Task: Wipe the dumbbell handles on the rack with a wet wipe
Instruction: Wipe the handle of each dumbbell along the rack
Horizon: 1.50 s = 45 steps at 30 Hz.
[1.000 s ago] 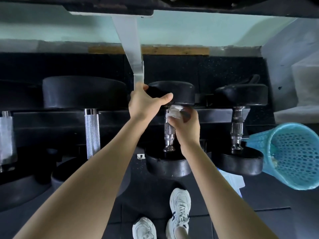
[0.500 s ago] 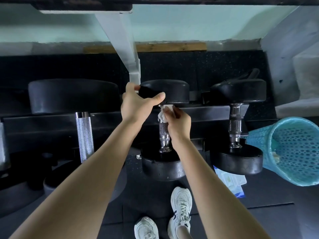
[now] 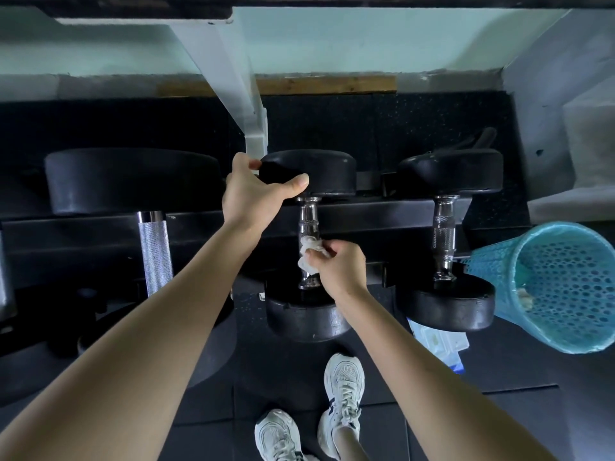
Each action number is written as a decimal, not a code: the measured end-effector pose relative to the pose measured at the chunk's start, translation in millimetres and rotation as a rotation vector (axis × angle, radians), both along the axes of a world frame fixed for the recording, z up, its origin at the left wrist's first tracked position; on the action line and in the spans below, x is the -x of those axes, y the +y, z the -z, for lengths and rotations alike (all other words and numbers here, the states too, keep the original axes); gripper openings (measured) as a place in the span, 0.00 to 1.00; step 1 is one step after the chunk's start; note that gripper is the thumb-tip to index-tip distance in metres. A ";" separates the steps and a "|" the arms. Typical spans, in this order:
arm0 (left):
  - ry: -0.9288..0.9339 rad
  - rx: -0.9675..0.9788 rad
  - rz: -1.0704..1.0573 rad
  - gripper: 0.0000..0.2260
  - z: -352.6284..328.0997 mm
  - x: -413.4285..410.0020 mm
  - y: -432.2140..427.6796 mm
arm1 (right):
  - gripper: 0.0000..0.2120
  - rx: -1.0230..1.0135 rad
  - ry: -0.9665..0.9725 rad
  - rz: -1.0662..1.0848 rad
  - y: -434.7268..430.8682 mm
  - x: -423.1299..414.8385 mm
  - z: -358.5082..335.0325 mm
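Note:
A black dumbbell with a chrome knurled handle (image 3: 308,217) lies on the dark rack (image 3: 199,224), its far head (image 3: 319,173) toward the wall and its near head (image 3: 306,316) toward me. My left hand (image 3: 254,191) grips the left edge of the far head, thumb across its front. My right hand (image 3: 336,266) holds a crumpled white wet wipe (image 3: 307,256) wrapped against the lower half of the handle. The handle's upper half is bare and shiny.
A second dumbbell (image 3: 444,241) sits to the right, a bigger one with a long knurled handle (image 3: 154,252) to the left. A teal perforated bin (image 3: 562,287) hangs at the right edge. A wipes pack (image 3: 439,342) lies on the floor beside my white shoes (image 3: 342,390).
My right hand has slid the wipe down the handle from just under the far head to the lower half. My left hand has kept its grip on the far head.

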<state>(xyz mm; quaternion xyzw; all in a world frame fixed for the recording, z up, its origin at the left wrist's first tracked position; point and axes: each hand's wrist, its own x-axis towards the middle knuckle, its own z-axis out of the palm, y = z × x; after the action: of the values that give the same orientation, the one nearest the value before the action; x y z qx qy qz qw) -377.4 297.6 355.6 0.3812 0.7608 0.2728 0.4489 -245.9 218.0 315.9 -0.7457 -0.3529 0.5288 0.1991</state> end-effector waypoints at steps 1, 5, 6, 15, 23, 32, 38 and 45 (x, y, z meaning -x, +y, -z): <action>0.002 0.001 0.001 0.29 -0.3 -0.2 -0.1 | 0.07 0.005 0.039 0.036 3.0 0.6 -0.7; -0.018 -0.001 -0.005 0.28 -1.8 1.0 -0.1 | 0.03 -0.008 0.169 0.200 13.8 8.8 -4.5; -0.027 -0.001 -0.008 0.28 -2.2 1.4 -0.1 | 0.04 -0.005 0.213 0.228 14.6 9.9 -6.0; -0.046 -0.043 -0.022 0.28 2.7 1.8 -1.0 | 0.10 -0.126 0.399 0.181 28.7 0.7 -1.7; -0.021 -0.037 -0.010 0.27 -0.9 -0.7 -2.6 | 0.10 0.023 -0.020 -0.361 1.1 -12.7 3.7; 0.037 0.009 0.009 0.24 -10.5 -1.0 -5.7 | 0.26 -0.024 0.091 0.037 11.9 -12.0 -17.5; 0.026 0.049 0.000 0.25 -13.1 -2.9 -4.9 | 0.22 -0.128 -0.202 -0.054 23.6 -5.1 -28.9; 0.045 0.042 0.030 0.24 -14.5 -2.9 -4.6 | 0.13 -0.139 0.008 0.102 32.5 0.7 -23.9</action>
<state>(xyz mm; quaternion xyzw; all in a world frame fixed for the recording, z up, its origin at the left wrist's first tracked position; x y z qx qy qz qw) -374.5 293.0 370.0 0.3890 0.7705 0.2415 0.4435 -246.6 250.5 339.8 -0.7450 -0.3498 0.4950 0.2784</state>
